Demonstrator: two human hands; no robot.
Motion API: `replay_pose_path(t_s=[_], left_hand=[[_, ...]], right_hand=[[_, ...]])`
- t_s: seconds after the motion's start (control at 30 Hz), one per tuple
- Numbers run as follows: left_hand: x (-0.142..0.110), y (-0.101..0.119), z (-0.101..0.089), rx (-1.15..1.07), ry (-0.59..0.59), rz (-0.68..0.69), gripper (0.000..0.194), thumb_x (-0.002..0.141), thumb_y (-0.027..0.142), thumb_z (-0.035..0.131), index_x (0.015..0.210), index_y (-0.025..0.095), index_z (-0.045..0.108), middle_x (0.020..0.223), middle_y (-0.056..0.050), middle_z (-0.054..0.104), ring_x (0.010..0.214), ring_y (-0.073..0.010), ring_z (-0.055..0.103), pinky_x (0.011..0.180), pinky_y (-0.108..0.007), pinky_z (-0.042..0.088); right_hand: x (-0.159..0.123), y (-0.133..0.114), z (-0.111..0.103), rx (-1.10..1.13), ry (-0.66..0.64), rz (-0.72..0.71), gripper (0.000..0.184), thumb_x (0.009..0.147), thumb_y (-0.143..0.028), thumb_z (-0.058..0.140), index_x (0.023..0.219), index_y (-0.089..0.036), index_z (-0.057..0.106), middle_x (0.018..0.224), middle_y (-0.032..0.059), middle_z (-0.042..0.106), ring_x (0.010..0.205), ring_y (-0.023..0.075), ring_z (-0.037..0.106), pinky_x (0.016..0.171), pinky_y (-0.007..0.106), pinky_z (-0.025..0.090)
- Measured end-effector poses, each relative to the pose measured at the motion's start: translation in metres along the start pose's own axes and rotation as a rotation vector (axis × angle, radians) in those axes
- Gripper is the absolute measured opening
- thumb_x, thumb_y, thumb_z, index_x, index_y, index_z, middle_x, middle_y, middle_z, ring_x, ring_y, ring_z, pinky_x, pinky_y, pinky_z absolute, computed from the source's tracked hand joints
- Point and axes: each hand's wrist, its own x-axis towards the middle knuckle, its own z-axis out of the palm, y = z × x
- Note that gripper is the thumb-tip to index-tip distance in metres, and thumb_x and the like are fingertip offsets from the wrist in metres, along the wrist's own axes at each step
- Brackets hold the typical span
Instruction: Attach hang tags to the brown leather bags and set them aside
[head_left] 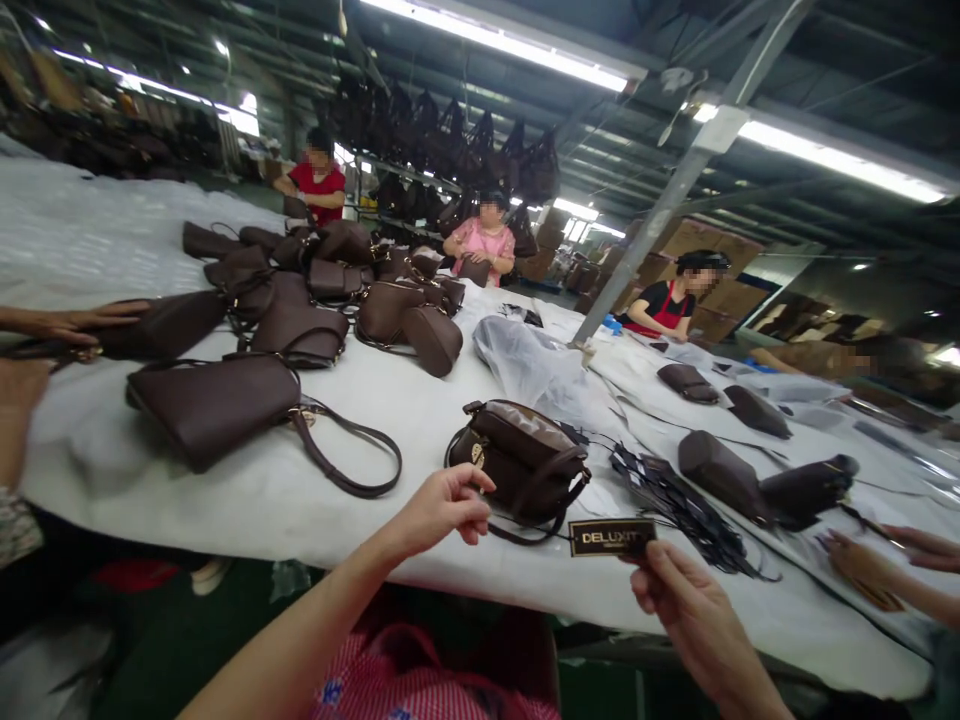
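A small dark brown handbag [517,465] with a gold emblem and a clear wrapping on top stands before me on the white-covered table. My right hand [686,600] pinches a black hang tag [607,538] with gold "DELUXIT…" lettering, just right of the bag's front. From the tag's left end a thin dark cord runs toward the bag. Close to the bag's left front, my left hand [450,508] hovers with bent fingers apart, nothing visible between them. A bundle of black corded tags [675,500] lies right of the bag.
Another brown bag with a strap [217,405] lies left, before a pile of brown bags [300,300]. Clear plastic [532,360] sits behind my bag, near a slanted metal post [645,240]. Co-workers' hands reach in at left [82,322] and right [862,565].
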Motion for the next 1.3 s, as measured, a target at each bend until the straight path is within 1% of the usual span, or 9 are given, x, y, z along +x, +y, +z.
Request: replay_pose_path(t_s=[0.13,0.27,0.43,0.57,0.67,0.8,0.93,1.03,1.3], left_hand=[[-0.015,0.011,-0.015,0.444,-0.055,0.038,0.009,0.075,0.013,0.059,0.079,0.018,0.052,0.058,0.005,0.058,0.052,-0.0090,0.053,0.049,-0.018,0.037],[-0.021,0.030,-0.011,0.908,-0.141,0.174,0.011,0.079,0.010,0.058,0.071,0.016,0.058,0.067,0.000,0.064,0.063,-0.0109,0.058,0.056,-0.019,0.035],[-0.008,0.055,0.002,1.074,-0.177,0.352,0.013,0.084,0.012,0.056,0.076,0.017,0.065,0.074,-0.002,0.068,0.067,-0.0137,0.059,0.058,-0.022,0.035],[0.006,0.067,-0.007,0.935,-0.092,0.382,0.015,0.081,0.008,0.053,0.072,0.016,0.062,0.070,0.000,0.065,0.063,-0.0112,0.055,0.058,-0.020,0.035],[0.021,0.066,-0.026,0.648,-0.057,0.343,0.009,0.080,0.013,0.054,0.073,0.016,0.059,0.066,0.001,0.061,0.062,-0.0106,0.054,0.057,-0.020,0.037],[0.057,0.050,-0.052,0.217,0.045,0.251,0.013,0.081,0.029,0.054,0.080,0.017,0.056,0.064,0.003,0.055,0.056,-0.0108,0.050,0.052,-0.021,0.038],[0.101,0.032,-0.066,0.352,0.368,0.264,0.021,0.080,0.037,0.058,0.078,0.016,0.060,0.074,0.000,0.060,0.067,-0.0121,0.051,0.061,-0.023,0.040],[0.127,0.023,-0.067,0.310,0.239,0.145,0.028,0.078,0.039,0.061,0.065,0.015,0.059,0.062,0.002,0.053,0.061,-0.0112,0.047,0.057,-0.023,0.037],[0.145,-0.005,-0.068,-0.470,0.091,0.032,0.036,0.068,0.042,0.077,0.080,0.016,0.054,0.071,0.003,0.054,0.053,-0.0038,0.045,0.052,-0.017,0.039]], right_hand=[[-0.001,0.029,-0.001,-0.430,-0.189,0.121,0.048,0.076,-0.065,0.061,0.071,-0.017,0.067,0.067,0.0062,0.069,0.049,0.0144,0.056,0.045,0.025,0.045],[0.000,0.009,0.030,-0.769,-0.151,-0.146,0.035,0.077,-0.058,0.062,0.081,-0.024,0.070,0.088,0.0085,0.073,0.076,0.0240,0.067,0.066,0.032,0.054],[-0.005,-0.030,0.122,-0.121,-0.650,-0.165,0.074,0.079,-0.051,0.069,0.144,-0.029,0.040,0.146,0.0098,0.046,0.125,0.0250,0.052,0.103,0.040,0.044],[0.007,-0.041,0.168,0.070,-0.697,0.020,0.059,0.082,-0.048,0.068,0.134,-0.028,0.047,0.120,0.0067,0.061,0.079,0.0130,0.062,0.071,0.030,0.054],[0.030,-0.051,0.174,-0.164,-0.639,-0.022,0.032,0.089,-0.049,0.058,0.101,-0.020,0.063,0.066,-0.0040,0.055,0.044,0.0054,0.035,0.042,0.019,0.034],[0.066,-0.083,0.172,-0.648,-0.581,-0.485,0.023,0.091,-0.034,0.054,0.077,-0.019,0.065,0.067,-0.0004,0.058,0.061,0.0117,0.051,0.058,0.024,0.041],[0.101,-0.112,0.178,-1.050,-0.593,-0.788,0.020,0.090,-0.027,0.052,0.085,-0.021,0.070,0.080,0.0027,0.064,0.073,0.0151,0.058,0.068,0.026,0.042],[0.119,-0.113,0.183,-1.282,-0.580,-0.867,0.023,0.091,-0.026,0.050,0.087,-0.021,0.072,0.078,0.0035,0.063,0.070,0.0155,0.058,0.065,0.026,0.040],[0.138,-0.102,0.193,-1.572,-0.562,-0.863,0.027,0.096,-0.030,0.047,0.093,-0.023,0.073,0.081,0.0028,0.064,0.075,0.0148,0.060,0.061,0.024,0.036]])
